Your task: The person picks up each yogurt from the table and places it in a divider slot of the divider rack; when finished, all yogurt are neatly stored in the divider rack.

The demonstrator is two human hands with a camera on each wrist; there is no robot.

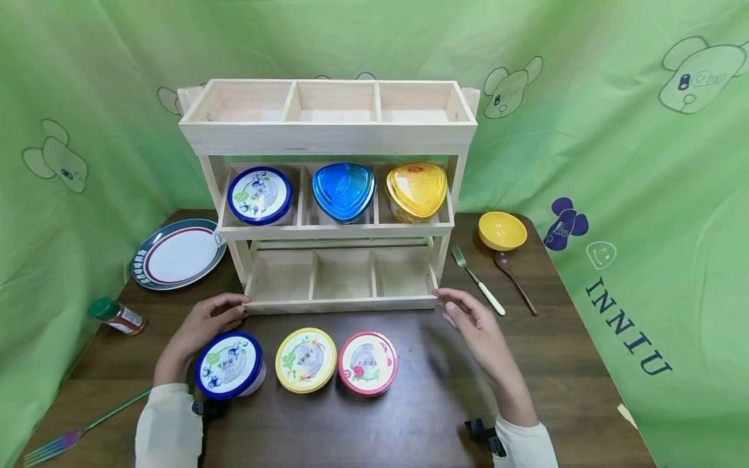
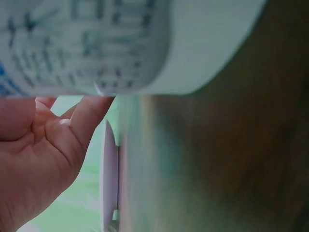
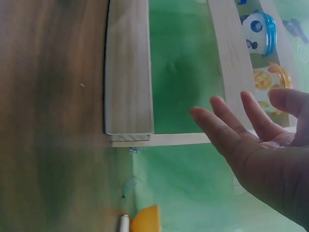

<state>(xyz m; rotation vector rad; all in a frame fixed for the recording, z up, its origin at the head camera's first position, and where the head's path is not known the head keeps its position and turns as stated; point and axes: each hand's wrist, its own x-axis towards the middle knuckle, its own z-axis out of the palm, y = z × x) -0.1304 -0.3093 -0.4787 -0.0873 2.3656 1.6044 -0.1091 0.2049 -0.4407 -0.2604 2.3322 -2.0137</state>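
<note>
A three-tier wooden shelf (image 1: 328, 140) stands at the back, each tier split into three compartments. My left hand (image 1: 205, 323) reaches to the front left corner of its bottom tier, fingertips at the wood. In the left wrist view a tub (image 2: 87, 48) hides part of that hand's fingers. My right hand (image 1: 476, 325) is by the opposite front corner, fingers extended and spread, holding nothing; whether it touches the wood I cannot tell. Before the shelf sit a blue-lidded tub (image 1: 229, 365), beside my left wrist, a yellow-lidded tub (image 1: 306, 360) and a red-lidded tub (image 1: 368, 364).
The middle tier holds another blue-rimmed tub (image 1: 260, 195), a blue-lidded container (image 1: 344, 192) and a yellow-lidded container (image 1: 417, 190). To the left lie a plate (image 1: 181, 253), a spice jar (image 1: 117, 316) and a fork (image 1: 88, 426). Rightward are a yellow bowl (image 1: 502, 231), white-handled fork (image 1: 478, 281) and wooden spoon (image 1: 515, 281).
</note>
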